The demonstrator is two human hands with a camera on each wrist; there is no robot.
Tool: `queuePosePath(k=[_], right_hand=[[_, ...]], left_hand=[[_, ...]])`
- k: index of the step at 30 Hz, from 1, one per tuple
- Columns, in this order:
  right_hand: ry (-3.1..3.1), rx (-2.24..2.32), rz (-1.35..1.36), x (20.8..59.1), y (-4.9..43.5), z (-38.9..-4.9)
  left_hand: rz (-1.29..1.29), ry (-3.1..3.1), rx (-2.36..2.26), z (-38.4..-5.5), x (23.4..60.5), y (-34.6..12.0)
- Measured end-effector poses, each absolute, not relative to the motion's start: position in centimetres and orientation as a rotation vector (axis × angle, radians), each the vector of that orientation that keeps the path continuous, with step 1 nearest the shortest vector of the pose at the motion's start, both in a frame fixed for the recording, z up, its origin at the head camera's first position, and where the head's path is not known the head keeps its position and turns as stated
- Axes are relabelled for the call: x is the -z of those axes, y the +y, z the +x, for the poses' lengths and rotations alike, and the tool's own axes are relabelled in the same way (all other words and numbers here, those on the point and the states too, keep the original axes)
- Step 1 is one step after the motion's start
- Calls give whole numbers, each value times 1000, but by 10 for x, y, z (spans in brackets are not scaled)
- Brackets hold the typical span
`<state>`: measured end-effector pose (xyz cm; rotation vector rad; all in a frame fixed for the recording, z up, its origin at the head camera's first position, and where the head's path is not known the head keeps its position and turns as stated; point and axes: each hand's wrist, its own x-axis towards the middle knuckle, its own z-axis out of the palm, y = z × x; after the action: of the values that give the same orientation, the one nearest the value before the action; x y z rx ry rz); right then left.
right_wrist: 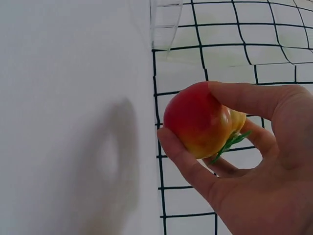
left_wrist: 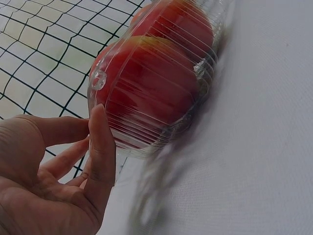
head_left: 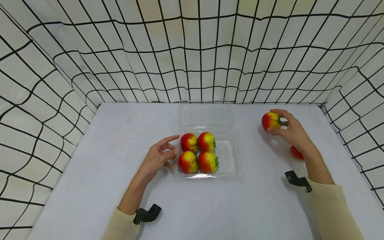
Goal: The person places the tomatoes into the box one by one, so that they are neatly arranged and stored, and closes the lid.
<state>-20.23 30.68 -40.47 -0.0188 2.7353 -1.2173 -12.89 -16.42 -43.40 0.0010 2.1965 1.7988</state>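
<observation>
A clear plastic clamshell box (head_left: 228, 153) lies with its lid folded back, and several red-and-yellow fruits (head_left: 207, 141) with green leaves fill its left and middle part. At the box's left side, my left hand (head_left: 159, 156) pinches the rim between thumb and finger, as the left wrist view shows. Off to the right, my right hand (head_left: 292, 131) holds another red-and-yellow fruit (right_wrist: 195, 120) above the table, thumb and fingers around its sides. Its green leaves (right_wrist: 232, 143) face the palm. A further red fruit (head_left: 296, 153) lies partly hidden behind my right wrist.
The box and loose fruit rest on a white table (head_left: 120, 140). Black wire grid (head_left: 201, 60) over pale panels encloses the back and both sides. The transparent lid (head_left: 207, 116) extends toward the back edge. A black device (head_left: 147, 214) sits at each wrist.
</observation>
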Motion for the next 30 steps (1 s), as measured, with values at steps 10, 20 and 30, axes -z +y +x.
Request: queuePosePath(k=[10,20,30], right_hand=[[2723,1321,-163,401,293,-195],[2672,1410,-167,398,279,-186],[2701,1478,-337,393,258,-181]], left_hand=[[10,2200,-1804,-129,434,-164],[14,2201,-1797,-130,435,-164],[14,2202,-1803,-129,434,-164]])
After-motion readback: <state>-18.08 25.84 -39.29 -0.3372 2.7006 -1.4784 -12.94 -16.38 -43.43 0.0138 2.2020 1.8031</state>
